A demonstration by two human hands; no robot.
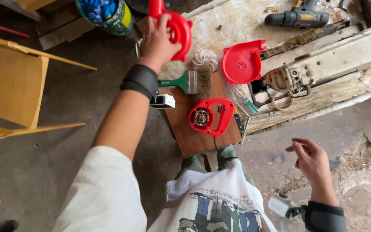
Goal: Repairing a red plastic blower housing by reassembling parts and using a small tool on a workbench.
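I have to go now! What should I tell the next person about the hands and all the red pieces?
Left hand: holds up one red housing half.
Right hand: empty, fingers loosely open, off to the side above the floor.
Other red housing half: lies open beside the white fan wheel.
Red motor body with handle: on the wooden board, near the green-handled brush.
Done: the blower is apart. Left: none of the pieces are joined.

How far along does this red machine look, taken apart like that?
Already apart: one red casing half, white fan wheel and red motor handle section lie separately. In hand: the left hand grips the other red casing piece; the right hand is empty. Nothing is rejoined yet.
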